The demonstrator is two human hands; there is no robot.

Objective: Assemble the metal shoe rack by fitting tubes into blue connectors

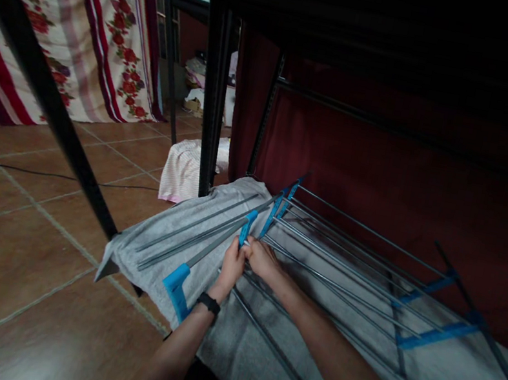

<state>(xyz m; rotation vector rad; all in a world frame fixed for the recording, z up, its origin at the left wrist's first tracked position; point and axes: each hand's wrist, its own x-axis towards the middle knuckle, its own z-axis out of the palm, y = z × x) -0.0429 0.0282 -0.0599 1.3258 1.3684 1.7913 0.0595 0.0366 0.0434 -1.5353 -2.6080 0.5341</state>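
Parts of a metal drying rack (347, 242) with blue plastic brackets and thin grey rods lie on a grey cloth (246, 346). My left hand (234, 262), with a black band on its wrist, is closed round the lower end of a small blue bracket (246, 225). That bracket sits on a grey tube (218, 242), whose near end carries a larger blue corner piece (176, 281). Right beside it, my right hand (259, 256) pinches the end of a metal rod against the bracket. The fingers partly hide the joint. Several loose rods (190, 241) lie left of my hands.
Black metal posts (211, 97) and a dark overhang (385, 30) frame the space. A dark red cloth (387, 161) hangs behind the rack. To the left are a tiled floor (0, 263), a flowered curtain (91, 24), a thin cable (50, 174) and a striped cloth (184, 168).
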